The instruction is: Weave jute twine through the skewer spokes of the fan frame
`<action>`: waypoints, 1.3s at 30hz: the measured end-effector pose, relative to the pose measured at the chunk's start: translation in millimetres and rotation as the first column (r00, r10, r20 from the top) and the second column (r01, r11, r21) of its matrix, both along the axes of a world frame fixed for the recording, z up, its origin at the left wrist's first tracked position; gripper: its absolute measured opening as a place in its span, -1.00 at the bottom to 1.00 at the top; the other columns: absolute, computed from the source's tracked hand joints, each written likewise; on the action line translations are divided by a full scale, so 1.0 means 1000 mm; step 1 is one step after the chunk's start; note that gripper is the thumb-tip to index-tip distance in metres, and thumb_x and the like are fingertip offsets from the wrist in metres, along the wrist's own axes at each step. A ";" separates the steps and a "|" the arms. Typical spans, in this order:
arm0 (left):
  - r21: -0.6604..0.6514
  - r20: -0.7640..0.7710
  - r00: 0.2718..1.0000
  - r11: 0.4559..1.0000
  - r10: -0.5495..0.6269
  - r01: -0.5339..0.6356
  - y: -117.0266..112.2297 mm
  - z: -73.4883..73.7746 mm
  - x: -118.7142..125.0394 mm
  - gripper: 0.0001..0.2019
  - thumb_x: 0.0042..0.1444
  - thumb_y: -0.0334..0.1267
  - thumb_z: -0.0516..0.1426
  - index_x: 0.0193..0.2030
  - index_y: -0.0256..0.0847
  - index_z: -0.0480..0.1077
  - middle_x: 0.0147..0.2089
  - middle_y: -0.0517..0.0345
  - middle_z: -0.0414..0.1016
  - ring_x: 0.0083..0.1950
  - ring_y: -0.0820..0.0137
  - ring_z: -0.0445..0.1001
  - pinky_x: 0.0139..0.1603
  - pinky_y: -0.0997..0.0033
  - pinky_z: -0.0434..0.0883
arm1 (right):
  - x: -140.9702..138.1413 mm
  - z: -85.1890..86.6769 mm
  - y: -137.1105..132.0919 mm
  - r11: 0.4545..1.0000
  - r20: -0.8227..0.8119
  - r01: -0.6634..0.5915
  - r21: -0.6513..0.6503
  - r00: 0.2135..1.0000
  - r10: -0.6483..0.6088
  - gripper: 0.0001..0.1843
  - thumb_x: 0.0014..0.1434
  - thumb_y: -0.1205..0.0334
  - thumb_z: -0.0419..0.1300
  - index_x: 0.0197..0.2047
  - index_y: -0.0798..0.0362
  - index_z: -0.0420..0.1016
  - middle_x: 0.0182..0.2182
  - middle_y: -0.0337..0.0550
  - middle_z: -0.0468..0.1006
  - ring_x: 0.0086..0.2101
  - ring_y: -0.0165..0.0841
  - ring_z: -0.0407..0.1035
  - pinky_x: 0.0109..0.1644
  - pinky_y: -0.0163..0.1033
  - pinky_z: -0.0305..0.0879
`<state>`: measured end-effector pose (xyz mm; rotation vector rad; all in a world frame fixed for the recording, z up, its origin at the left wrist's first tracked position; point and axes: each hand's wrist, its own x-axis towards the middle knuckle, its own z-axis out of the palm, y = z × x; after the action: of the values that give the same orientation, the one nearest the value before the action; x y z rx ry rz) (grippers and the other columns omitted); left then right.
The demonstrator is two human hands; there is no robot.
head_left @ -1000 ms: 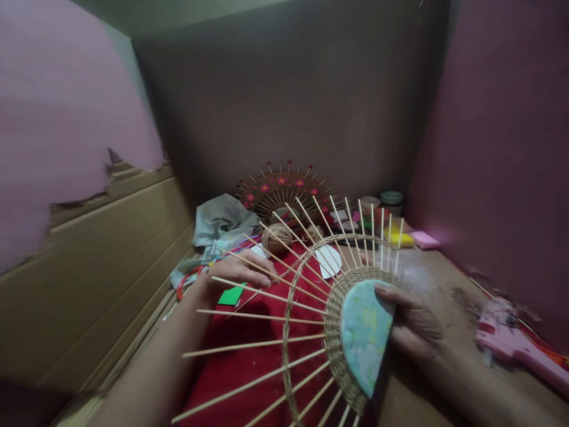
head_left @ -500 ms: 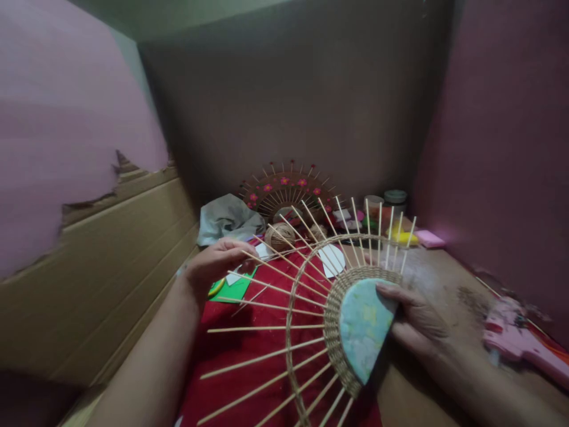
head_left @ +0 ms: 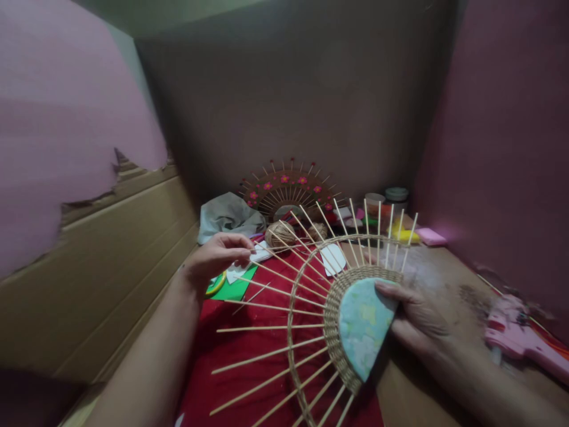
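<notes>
My right hand grips the half-round base of a woven stick fan, thumb on top of its pale blue-green patterned cloth pad. Thin wooden sticks spread out from the base, crossed by a tight woven band and, farther out, a ring of braided twine. At the upper left, my left hand pinches a strand of twine that runs across the sticks to the outer ring. Its fingertips are close to the stick ends. Behind the sticks sits a ball of twine.
A finished-looking fan with pink flowers stands against the back wall. Red cloth covers part of the table. A pink glue gun lies at right, a grey cloth bundle at back left, and a cardboard panel stands at left.
My left hand has shifted slightly, its fingers now more bent in the pinch on the twine. The fan has turned very slightly in my right hand.
</notes>
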<state>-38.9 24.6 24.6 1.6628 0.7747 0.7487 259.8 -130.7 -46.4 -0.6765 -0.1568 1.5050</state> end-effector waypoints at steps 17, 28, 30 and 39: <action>0.232 -0.261 0.960 0.972 0.100 -0.038 -0.018 0.025 0.002 -0.91 -0.15 -0.31 0.24 -0.45 -0.27 0.50 -0.50 0.17 0.43 -0.46 0.51 0.33 -0.46 0.53 0.25 | -0.002 0.001 -0.002 0.999 0.040 0.016 -0.043 0.999 -0.014 -0.76 -0.15 0.57 0.20 -0.41 0.07 0.48 -0.46 -0.12 0.58 -0.43 -0.23 0.48 -0.23 -0.07 0.47; 0.069 -0.150 0.989 0.998 0.004 0.006 -0.014 0.014 0.003 -0.57 -0.06 -0.35 0.17 0.02 -0.17 0.34 -0.54 0.25 0.38 -0.53 0.51 0.32 -0.53 0.54 0.26 | -0.001 0.009 0.000 0.993 0.010 0.072 -0.099 0.997 -0.071 -0.76 -0.04 0.56 0.09 -0.34 0.10 0.45 -0.47 -0.10 0.56 -0.33 -0.24 0.47 -0.15 -0.05 0.43; 0.009 -0.138 0.989 0.998 -0.057 0.059 -0.010 0.008 0.005 -0.68 -0.06 -0.36 0.17 -0.10 -0.22 0.40 -0.56 0.25 0.35 -0.57 0.54 0.28 -0.57 0.56 0.23 | 0.001 0.009 0.000 0.993 0.012 0.074 -0.093 0.997 -0.074 -0.81 -0.04 0.54 0.10 -0.36 0.15 0.46 -0.47 -0.06 0.56 -0.31 -0.22 0.46 -0.13 -0.02 0.41; -0.120 -0.363 0.817 0.892 -0.449 0.437 -0.017 -0.003 0.048 -0.87 -0.14 -0.24 0.25 -0.47 -0.27 0.52 -0.54 0.10 0.46 -0.50 0.40 0.38 -0.47 0.47 0.33 | 0.006 0.006 0.000 0.997 -0.020 0.067 -0.025 0.998 -0.067 -0.89 -0.16 0.50 0.23 -0.47 0.16 0.47 -0.50 -0.03 0.54 -0.22 -0.12 0.42 -0.02 0.06 0.30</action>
<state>9.4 7.7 22.1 1.8938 0.6175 0.0768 266.0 -130.7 -39.9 -0.6794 -0.0990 1.4514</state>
